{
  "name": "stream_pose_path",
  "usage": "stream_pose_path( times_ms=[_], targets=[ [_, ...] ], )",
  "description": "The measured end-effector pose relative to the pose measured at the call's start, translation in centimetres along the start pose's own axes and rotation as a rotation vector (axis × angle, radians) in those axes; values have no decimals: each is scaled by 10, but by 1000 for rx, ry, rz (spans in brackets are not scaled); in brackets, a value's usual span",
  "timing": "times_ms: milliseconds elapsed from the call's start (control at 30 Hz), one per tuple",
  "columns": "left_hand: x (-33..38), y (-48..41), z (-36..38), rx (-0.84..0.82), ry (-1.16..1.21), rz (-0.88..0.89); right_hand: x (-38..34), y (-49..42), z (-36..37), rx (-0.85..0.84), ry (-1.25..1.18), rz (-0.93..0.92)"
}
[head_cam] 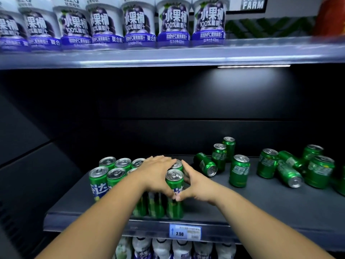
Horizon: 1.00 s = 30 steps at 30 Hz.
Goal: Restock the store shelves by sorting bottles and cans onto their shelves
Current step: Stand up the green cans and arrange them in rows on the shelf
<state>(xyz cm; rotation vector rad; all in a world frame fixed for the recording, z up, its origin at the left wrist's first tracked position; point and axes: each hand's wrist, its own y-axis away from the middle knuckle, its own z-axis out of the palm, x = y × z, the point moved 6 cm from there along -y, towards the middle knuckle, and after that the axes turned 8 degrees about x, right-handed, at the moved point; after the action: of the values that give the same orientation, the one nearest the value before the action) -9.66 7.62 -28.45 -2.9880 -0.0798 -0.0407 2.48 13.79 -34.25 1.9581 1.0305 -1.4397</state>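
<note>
A block of tall green cans (112, 171) stands upright at the front left of the dark middle shelf (242, 204). My left hand (155, 174) lies flat over the tops of the block's right-hand cans, thumb pointing down. My right hand (197, 184) presses with straight fingers against the block's right side. The two thumbs meet in front of the front right can (174, 177), so both hands frame it. To the right are loose green Sprite cans: one upright (239, 171), one lying on its side (205, 164), two upright behind it (223, 154), and a jumbled cluster (291, 169).
White and purple grape juice bottles (138, 23) line the shelf above. A 2.50 price tag (184, 232) hangs on the middle shelf's front edge, with white bottles (162, 247) on the shelf below. A dark side panel (28, 146) closes the left.
</note>
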Motion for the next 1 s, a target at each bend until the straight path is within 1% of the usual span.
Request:
stream_pose_path(
  times_ms=[100,233,400,533,700,767,800,900,1000],
  targets=[
    [1,1,0,14,-19,17,3,9,2,40,63,-40],
    [4,3,-2,10,-36,38,14,23,5,102,193,-1],
    [2,3,-1,9,-35,43,25,55,-10,284,182,137],
    [0,3,1,19,-55,52,38,91,-34,428,199,185],
    [4,5,-4,6,-40,56,54,123,-63,594,163,214],
    [14,2,-11,41,-47,47,58,128,-75,626,165,229],
    [22,-1,-15,83,-69,71,60,128,-81,643,167,233],
    [60,-15,-23,224,-150,206,64,121,-108,749,196,221],
    [99,-38,-14,273,-158,284,70,106,-134,807,204,205]
  ],
)
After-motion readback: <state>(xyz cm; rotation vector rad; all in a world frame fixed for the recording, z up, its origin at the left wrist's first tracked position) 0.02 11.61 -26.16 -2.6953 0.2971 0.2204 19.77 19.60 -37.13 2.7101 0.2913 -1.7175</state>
